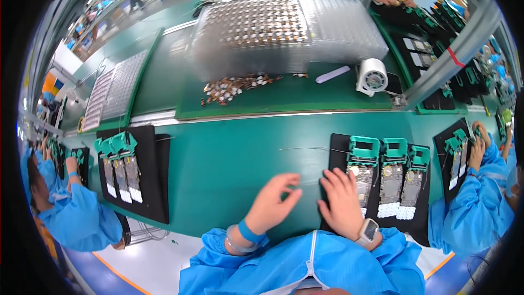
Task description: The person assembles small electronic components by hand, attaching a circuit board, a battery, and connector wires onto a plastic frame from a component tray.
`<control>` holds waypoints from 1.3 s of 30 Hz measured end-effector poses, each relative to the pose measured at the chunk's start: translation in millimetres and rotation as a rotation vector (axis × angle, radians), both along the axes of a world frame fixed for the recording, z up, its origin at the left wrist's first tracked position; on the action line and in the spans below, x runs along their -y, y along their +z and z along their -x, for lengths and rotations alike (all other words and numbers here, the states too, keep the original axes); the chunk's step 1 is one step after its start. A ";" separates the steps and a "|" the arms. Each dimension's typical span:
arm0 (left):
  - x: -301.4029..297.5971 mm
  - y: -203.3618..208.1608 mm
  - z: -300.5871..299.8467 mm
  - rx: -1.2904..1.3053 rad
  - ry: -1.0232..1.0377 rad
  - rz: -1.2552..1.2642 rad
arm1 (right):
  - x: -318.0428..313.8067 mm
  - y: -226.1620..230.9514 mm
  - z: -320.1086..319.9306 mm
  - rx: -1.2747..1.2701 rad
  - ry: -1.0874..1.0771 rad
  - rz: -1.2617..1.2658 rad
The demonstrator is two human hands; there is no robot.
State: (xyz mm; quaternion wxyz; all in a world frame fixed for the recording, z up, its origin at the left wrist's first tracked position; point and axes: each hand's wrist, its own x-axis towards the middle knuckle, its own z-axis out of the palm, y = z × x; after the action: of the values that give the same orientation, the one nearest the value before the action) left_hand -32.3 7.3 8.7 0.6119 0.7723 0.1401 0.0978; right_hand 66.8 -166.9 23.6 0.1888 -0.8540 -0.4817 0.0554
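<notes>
My left hand (274,201) is just above the green bench top, its fingers loosely bent and the thumb apart. Nothing shows between them. My right hand (342,203) lies with fingers stretched over the left edge of a black mat (341,145), beside the nearest circuit board (362,180) and partly covering it. Two more circuit boards, a middle one (391,186) and a right one (411,187), lie on this mat with white lower ends. Green plastic frames (364,149) sit at the boards' far ends. A thin wire (305,148) sticks out leftward from the mat.
A second black mat (158,180) with similar boards lies at left. On the raised shelf are stacked clear trays (256,27), a pile of small parts (229,89), a white stick (333,74) and a small white fan (373,76). Co-workers sit on both sides; a metal post (461,60) stands right.
</notes>
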 end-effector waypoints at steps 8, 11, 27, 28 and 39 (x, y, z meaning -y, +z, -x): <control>-135.2 32.4 131.0 0.219 1.110 -0.271 | 27.3 10.0 -33.0 0.011 -0.115 -0.022; -177.7 1.0 219.8 0.167 1.610 -0.420 | 21.2 9.4 -28.7 0.045 -0.123 -0.010; -202.2 -33.6 314.7 0.250 1.614 0.227 | 8.0 -9.3 -22.1 0.266 -0.164 0.032; -201.3 -33.5 309.2 0.113 1.608 0.096 | 8.1 -9.9 -22.3 0.270 -0.165 0.034; -221.3 -14.8 319.4 0.562 1.307 0.440 | 4.1 -12.4 -19.4 0.290 -0.179 0.040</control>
State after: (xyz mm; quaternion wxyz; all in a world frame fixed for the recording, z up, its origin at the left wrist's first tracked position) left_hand -351.7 228.6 -6.1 0.5822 0.3370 0.4256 0.6053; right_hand 86.2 -171.0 11.2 0.1044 -0.8961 -0.4247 -0.0759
